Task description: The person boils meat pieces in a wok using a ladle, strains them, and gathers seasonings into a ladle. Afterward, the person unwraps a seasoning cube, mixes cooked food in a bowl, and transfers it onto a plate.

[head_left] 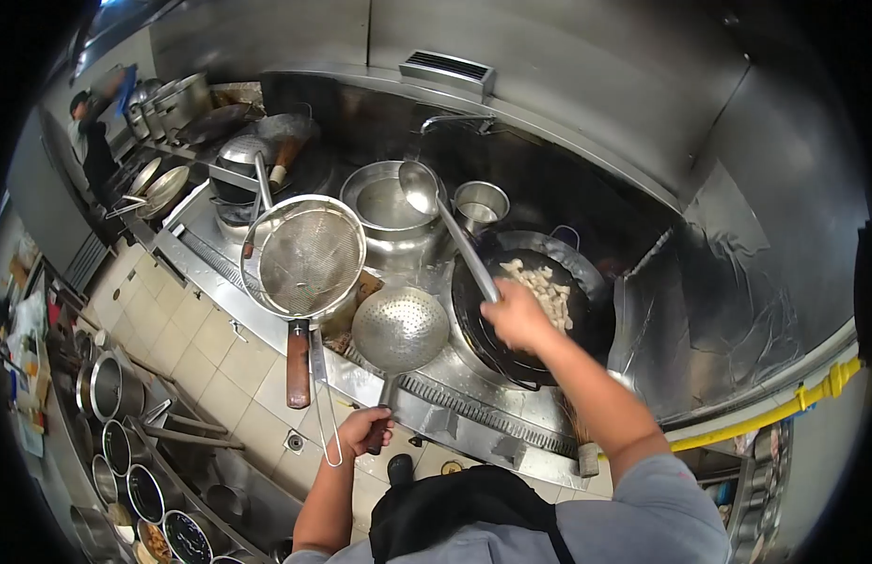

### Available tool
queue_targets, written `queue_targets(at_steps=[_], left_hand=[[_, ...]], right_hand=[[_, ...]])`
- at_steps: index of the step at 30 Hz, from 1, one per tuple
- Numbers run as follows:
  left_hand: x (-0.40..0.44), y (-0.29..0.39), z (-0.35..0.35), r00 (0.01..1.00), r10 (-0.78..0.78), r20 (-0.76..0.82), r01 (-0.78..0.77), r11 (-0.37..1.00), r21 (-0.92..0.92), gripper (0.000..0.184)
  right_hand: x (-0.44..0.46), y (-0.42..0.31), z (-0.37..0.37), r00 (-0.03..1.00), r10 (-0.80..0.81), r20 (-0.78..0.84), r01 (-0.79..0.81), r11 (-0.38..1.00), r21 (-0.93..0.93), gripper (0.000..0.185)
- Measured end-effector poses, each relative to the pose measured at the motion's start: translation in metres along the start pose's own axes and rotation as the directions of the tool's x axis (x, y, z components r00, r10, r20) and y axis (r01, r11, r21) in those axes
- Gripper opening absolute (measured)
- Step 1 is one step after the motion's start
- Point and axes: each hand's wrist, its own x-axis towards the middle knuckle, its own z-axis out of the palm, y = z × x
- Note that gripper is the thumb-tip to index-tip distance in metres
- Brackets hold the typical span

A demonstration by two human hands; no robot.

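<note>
My left hand point(365, 430) is closed around the dark handle of a perforated skimmer point(400, 329), whose round bowl sits over the front of the stove. In my right hand point(518, 315) is the handle of a long metal ladle point(420, 188). The ladle's bowl is raised at the rim of a large metal pot point(365, 179); I cannot tell whether they touch. Beneath my right forearm stands a black wok point(586, 324) holding pale chopped pieces point(541, 287) that look like meat.
A wire-mesh strainer point(304, 254) with a wooden handle lies left of the skimmer. Behind the wok stands a small metal pot point(481, 203), below a faucet point(455, 120). A yellow pipe point(765, 414) runs along the right. Another person point(93, 136) stands at the far left.
</note>
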Motion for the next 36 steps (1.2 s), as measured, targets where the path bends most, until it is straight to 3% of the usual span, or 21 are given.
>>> queue_targets(at_steps=[2,4,7,9,10,12,14,16,17,19,22,23,25,26,27,29,32,36], left_hand=[[-0.002,-0.002,0.007,0.981,-0.007,0.195,0.059,0.963,-0.264,0.013],[0.004,-0.007,0.004,0.98,0.024,0.198,0.024,0.972,-0.234,0.011],[-0.003,-0.007,0.02,0.993,0.117,0.016,-0.118,0.981,0.151,0.01],[-0.009,-0.008,0.03,0.965,0.213,-0.154,-0.132,0.899,0.417,0.015],[-0.008,-0.013,0.033,0.917,0.31,-0.25,-0.137,0.835,0.534,0.021],[0.011,-0.043,0.021,0.696,0.687,-0.207,-0.254,0.506,0.824,0.034],[-0.016,-0.025,0.053,0.7,0.669,-0.249,-0.199,0.518,0.832,0.035],[-0.025,-0.013,0.065,0.704,0.652,-0.282,-0.145,0.52,0.841,0.037],[-0.023,-0.011,0.064,0.729,0.617,-0.297,-0.134,0.554,0.822,0.037],[-0.024,-0.004,0.067,0.749,0.586,-0.311,-0.123,0.583,0.803,0.037],[-0.027,0.007,0.071,0.875,0.393,-0.283,-0.21,0.834,0.51,0.017],[-0.022,0.006,0.065,0.876,0.393,-0.28,-0.207,0.831,0.517,0.017],[-0.01,0.008,0.049,0.973,0.224,-0.048,-0.203,0.94,0.276,0.013],[-0.01,0.008,0.045,0.975,0.218,-0.044,-0.197,0.938,0.286,0.013],[-0.009,0.01,0.042,0.983,0.181,0.002,-0.179,0.97,0.164,0.011],[-0.01,0.013,0.04,0.991,0.117,0.071,-0.116,0.993,-0.023,0.01],[-0.011,0.01,0.03,0.993,0.065,0.098,-0.054,0.992,-0.112,0.011],[-0.011,0.006,0.014,0.999,0.035,0.03,-0.034,0.999,-0.038,0.013]], right_hand=[[0.062,-0.017,0.006,0.994,0.101,0.048,-0.103,0.993,0.048,0.011],[0.113,-0.03,0.021,0.981,0.186,0.057,-0.179,0.977,-0.12,0.01],[0.144,-0.056,0.04,0.951,0.294,0.097,-0.282,0.952,-0.121,0.011],[0.174,-0.042,0.056,0.878,0.434,0.202,-0.479,0.814,0.329,0.015],[0.186,-0.039,0.057,0.88,0.428,0.206,-0.474,0.818,0.327,0.015],[0.205,-0.031,0.052,0.693,0.52,0.499,-0.698,0.311,0.645,0.02],[0.219,-0.022,0.049,0.684,0.449,0.575,-0.711,0.233,0.663,0.023],[0.221,-0.02,0.044,0.67,0.389,0.632,-0.705,0.069,0.706,0.023],[0.221,-0.017,0.041,0.676,0.383,0.63,-0.699,0.064,0.712,0.023],[0.217,-0.014,0.033,0.671,0.289,0.682,-0.683,-0.115,0.721,0.022],[0.203,-0.015,0.016,0.674,0.257,0.693,-0.67,-0.185,0.719,0.024],[0.194,-0.018,0.008,0.699,0.243,0.672,-0.649,-0.178,0.74,0.01],[0.18,-0.026,-0.006,0.711,0.22,0.668,-0.631,-0.221,0.744,0.011],[0.176,-0.027,-0.012,0.718,0.197,0.667,-0.618,-0.258,0.742,0.021],[0.172,-0.029,-0.018,0.757,0.127,0.641,-0.61,-0.212,0.763,0.039],[0.16,-0.039,-0.034,0.772,0.089,0.629,-0.608,-0.184,0.772,0.037],[0.145,-0.055,-0.061,0.787,0.028,0.616,-0.602,-0.185,0.777,0.034],[0.114,-0.069,-0.091,0.809,0.004,0.588,-0.58,-0.155,0.8,0.036]])
